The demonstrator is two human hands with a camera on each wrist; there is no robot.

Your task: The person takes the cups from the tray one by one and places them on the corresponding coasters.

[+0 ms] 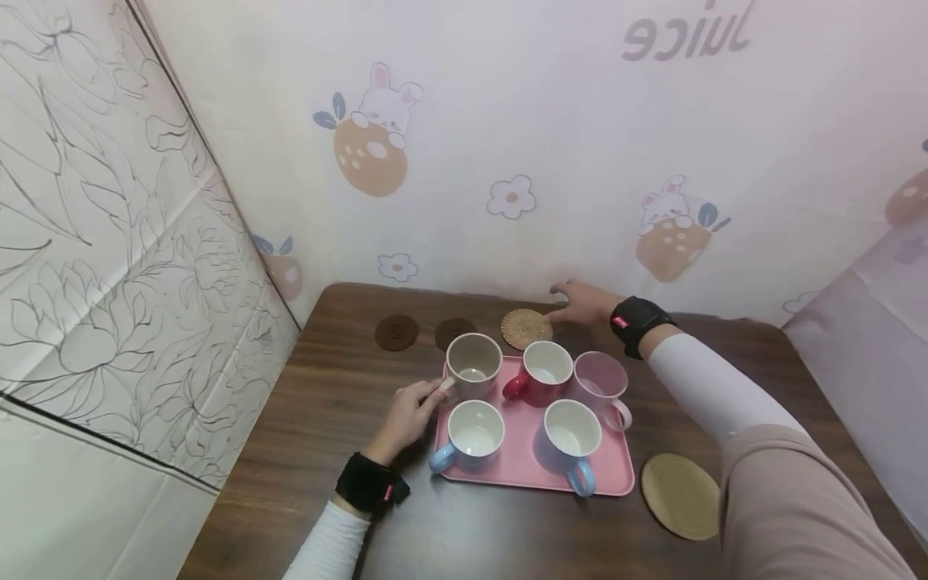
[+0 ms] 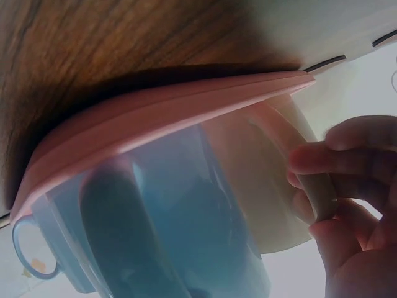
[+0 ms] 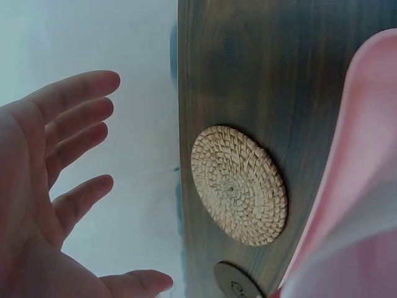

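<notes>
Nearest, left hand (image 1: 409, 419) beside the pink tray (image 1: 616, 475), fingers pinching the handle of the beige mug (image 1: 474, 364) at the tray's far-left corner. Farther back, right hand (image 1: 583, 302) open, fingers spread, hovering just right of the woven coaster (image 1: 526, 329); coaster round, lying leftward of those fingertips, beyond the tray.

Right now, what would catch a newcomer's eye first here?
Probably the pink tray mid-table, holding five mugs. The left hand pinches the handle of the beige mug at its back left corner. The right hand, open, hovers beside a woven coaster behind the tray.
</notes>
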